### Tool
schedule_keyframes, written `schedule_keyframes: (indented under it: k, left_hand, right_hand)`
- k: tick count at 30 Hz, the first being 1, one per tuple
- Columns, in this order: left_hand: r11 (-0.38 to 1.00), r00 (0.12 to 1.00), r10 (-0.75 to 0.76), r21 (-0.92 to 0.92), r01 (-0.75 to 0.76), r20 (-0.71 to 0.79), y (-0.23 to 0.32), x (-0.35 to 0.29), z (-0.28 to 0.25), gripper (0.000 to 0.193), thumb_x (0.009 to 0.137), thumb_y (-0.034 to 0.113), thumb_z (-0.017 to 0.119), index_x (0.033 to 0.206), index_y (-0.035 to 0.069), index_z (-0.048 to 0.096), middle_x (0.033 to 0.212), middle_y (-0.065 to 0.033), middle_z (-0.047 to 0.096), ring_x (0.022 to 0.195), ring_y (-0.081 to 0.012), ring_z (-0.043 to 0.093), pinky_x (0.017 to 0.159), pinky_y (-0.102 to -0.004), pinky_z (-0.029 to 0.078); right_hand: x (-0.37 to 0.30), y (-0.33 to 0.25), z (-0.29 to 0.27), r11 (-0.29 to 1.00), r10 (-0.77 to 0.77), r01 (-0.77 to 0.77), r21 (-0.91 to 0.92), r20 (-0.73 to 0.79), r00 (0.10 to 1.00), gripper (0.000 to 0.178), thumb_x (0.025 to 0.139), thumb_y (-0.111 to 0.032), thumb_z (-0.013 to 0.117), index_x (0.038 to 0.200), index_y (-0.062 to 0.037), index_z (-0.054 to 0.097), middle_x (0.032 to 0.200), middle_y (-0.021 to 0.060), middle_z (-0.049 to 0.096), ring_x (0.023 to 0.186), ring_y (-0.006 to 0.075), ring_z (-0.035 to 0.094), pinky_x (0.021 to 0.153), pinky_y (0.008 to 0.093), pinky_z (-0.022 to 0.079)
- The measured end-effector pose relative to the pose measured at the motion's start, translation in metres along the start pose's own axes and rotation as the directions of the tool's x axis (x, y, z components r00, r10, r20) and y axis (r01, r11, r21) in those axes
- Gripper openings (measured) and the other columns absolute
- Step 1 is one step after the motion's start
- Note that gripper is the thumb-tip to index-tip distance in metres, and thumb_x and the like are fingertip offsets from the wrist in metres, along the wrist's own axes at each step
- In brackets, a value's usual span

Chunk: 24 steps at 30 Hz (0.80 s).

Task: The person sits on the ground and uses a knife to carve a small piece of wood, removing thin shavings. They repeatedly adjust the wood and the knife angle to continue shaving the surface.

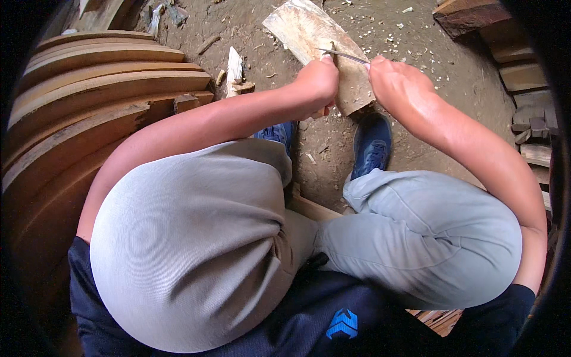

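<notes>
My left hand (320, 81) is closed round a small pale piece of wood (329, 49); only its top end shows above the fist. In my right hand (399, 80) is a knife (351, 58), its handle mostly hidden by the fingers. The thin blade points left and lies across the top of the wood piece, near my left thumb. Beneath both hands a flat wooden board (303, 27) slants over the dirt ground, its near end close to my right shoe (373, 146).
Curved stacked planks (107, 74) rise along the left. More cut timber (523, 77) is piled at the right. Pale wood chips (410, 44) litter the ground past the board, and a splintered offcut (234, 68) lies left of my left hand.
</notes>
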<state>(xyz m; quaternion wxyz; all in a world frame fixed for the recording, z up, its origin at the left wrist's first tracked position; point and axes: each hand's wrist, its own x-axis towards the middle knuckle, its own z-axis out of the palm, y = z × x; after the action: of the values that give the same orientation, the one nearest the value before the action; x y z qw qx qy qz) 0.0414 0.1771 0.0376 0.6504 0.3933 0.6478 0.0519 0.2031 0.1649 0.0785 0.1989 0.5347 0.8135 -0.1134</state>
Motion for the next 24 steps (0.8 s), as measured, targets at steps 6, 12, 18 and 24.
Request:
schedule_keyframes:
  k: [6,12,18,24]
  left_hand:
    - [0.999,0.998,0.029,0.026,-0.028,-0.055,-0.004,0.000,0.003,0.058,0.100,0.038,0.022,0.089,-0.006,0.057,0.066,-0.0175,0.059,0.051,-0.0297,0.058,0.050,-0.0453,0.048]
    - [1.000,0.997,0.020,0.021,-0.018,-0.078,0.001,0.000,0.005,0.059,0.101,0.038,0.021,0.086,-0.005,0.058,0.065,-0.0174,0.059,0.051,-0.0300,0.059,0.050,-0.0453,0.048]
    - [1.000,0.996,0.003,-0.031,0.000,0.089,-0.005,0.002,-0.008,0.048,0.099,0.047,0.026,0.084,0.006,0.045,0.066,-0.0065,0.044,0.048,-0.0185,0.043,0.042,-0.0381,0.035]
    - [0.994,0.997,0.021,-0.108,-0.013,0.077,-0.017,0.012,-0.012,0.048,0.099,0.046,0.028,0.080,0.005,0.045,0.061,-0.0055,0.043,0.044,-0.0181,0.041,0.039,-0.0377,0.031]
  right_hand:
    - [0.002,-0.017,-0.017,0.992,0.125,-0.125,-0.011,0.152,0.980,0.020,0.088,-0.004,0.052,0.102,0.0081,0.061,0.097,0.0221,0.069,0.090,0.0316,0.070,0.072,0.0359,0.058]
    - [0.006,-0.030,-0.021,0.971,0.231,-0.220,-0.092,0.122,0.965,0.022,0.086,-0.007,0.059,0.103,0.0068,0.061,0.107,0.0217,0.067,0.093,0.0300,0.069,0.074,0.0347,0.058]
    - [0.009,-0.010,-0.014,0.992,0.118,-0.125,0.034,0.161,0.980,0.021,0.086,-0.006,0.054,0.099,0.0053,0.065,0.098,0.0227,0.068,0.090,0.0335,0.069,0.074,0.0389,0.057]
    - [0.006,-0.007,-0.030,0.963,0.135,-0.190,0.190,0.273,0.953,0.037,0.093,-0.022,0.040,0.095,0.0042,0.066,0.096,0.0262,0.066,0.091,0.0408,0.065,0.082,0.0491,0.052]
